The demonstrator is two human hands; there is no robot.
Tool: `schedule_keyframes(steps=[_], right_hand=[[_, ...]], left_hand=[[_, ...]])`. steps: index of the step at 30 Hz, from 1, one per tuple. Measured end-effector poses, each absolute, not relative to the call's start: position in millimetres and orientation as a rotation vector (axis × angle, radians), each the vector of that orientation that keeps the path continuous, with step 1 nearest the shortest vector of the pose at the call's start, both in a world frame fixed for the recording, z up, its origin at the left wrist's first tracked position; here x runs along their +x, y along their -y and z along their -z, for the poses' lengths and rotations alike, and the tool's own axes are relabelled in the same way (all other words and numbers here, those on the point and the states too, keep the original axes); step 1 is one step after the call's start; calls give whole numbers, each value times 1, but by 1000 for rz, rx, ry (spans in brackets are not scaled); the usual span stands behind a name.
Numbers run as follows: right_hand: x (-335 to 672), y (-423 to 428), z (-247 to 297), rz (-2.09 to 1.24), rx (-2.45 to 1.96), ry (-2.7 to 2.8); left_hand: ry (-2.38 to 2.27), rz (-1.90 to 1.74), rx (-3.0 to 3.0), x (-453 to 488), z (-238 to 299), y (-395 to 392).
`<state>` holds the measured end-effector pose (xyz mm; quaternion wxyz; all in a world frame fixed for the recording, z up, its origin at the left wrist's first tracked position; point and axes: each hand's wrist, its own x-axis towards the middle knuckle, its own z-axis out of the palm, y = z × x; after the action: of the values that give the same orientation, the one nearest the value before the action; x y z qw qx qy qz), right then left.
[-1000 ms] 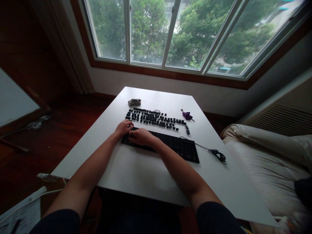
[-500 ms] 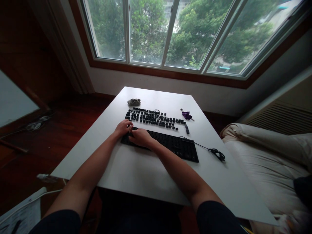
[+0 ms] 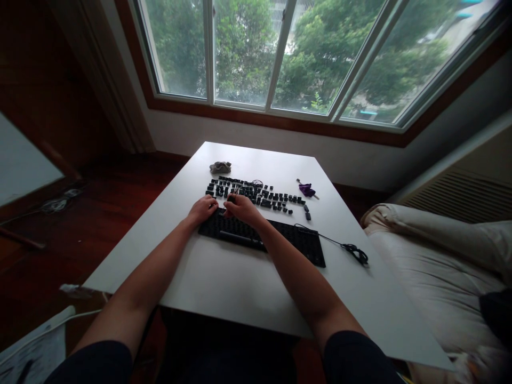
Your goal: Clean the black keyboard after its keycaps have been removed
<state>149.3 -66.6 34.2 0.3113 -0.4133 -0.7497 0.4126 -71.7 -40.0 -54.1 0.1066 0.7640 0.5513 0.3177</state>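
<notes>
A black keyboard [image 3: 288, 242] lies slantwise on the white table [image 3: 224, 282], with many of its keys off and a long spacebar along its front edge. At its upper left corner, my left hand [image 3: 203, 209] has its fingers curled over the edge. My right hand [image 3: 244, 209] is raised just above the keyboard's back edge, fingers pinched on a small black keycap [image 3: 231, 198]. Behind the keyboard, loose black keycaps [image 3: 280, 197] stand in rough rows; my right hand hides some of them.
A grey crumpled cloth [image 3: 220, 167] sits at the back left. Toward the back right is a purple cloth-like item [image 3: 306, 190] with a thin stick. The keyboard's coiled cable [image 3: 356, 254] lies on the right. A pale sofa [image 3: 424, 256] flanks the table, and a window rises behind.
My right hand has lifted from the keyboard's upper left and moved away and slightly right, toward the loose keycaps. More of the keyboard's left part shows. My left hand has barely moved.
</notes>
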Motion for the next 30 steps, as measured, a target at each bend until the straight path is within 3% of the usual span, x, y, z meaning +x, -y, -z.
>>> schedule_keyframes(steps=[7,12,30], right_hand=[[166,64,-47,-845,-1032,1946],[166,62,-46,-749,-1074,1868],[156,72,-32,-693,-1146,1787]], left_hand=[[-1364,-1246,1921,-53,24,51],[-1024,-1183,1569,-38,13,57],[-848,-1226,1378,-23,16,63]])
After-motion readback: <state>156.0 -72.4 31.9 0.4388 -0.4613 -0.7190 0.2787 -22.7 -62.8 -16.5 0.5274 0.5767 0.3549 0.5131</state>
